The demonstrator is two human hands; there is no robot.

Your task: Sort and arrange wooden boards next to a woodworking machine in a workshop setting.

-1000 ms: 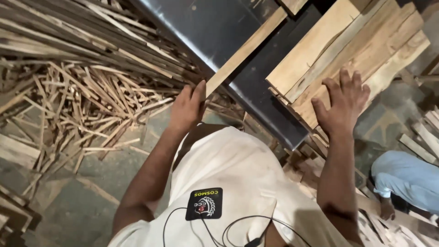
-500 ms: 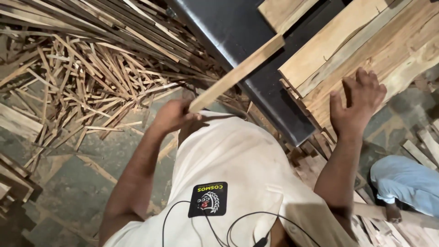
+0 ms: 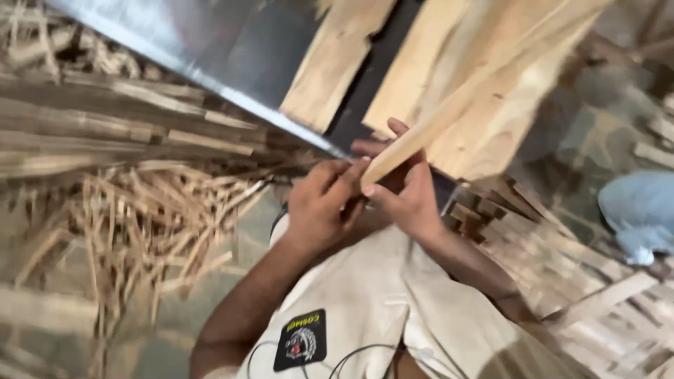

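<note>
A long pale wood strip (image 3: 449, 112) slants from upper right down to my hands, in front of my chest. My right hand (image 3: 404, 189) wraps its near end, thumb beneath and fingers over it. My left hand (image 3: 319, 203) sits just left of that end, fingertips touching the strip's tip. Behind the hands, light wooden planks (image 3: 491, 105) lie stacked on a dark metal machine table (image 3: 232, 49) with a bright steel edge.
A heap of thin wood offcuts and slats (image 3: 140, 210) covers the floor on the left. More cut boards (image 3: 562, 274) pile up at the lower right. Another person's blue-clad limb (image 3: 639, 210) shows at the right edge.
My right hand left the plank stack and came to the strip's near end. The left hand kept the strip and drew it toward my chest; the view shifted closer.
</note>
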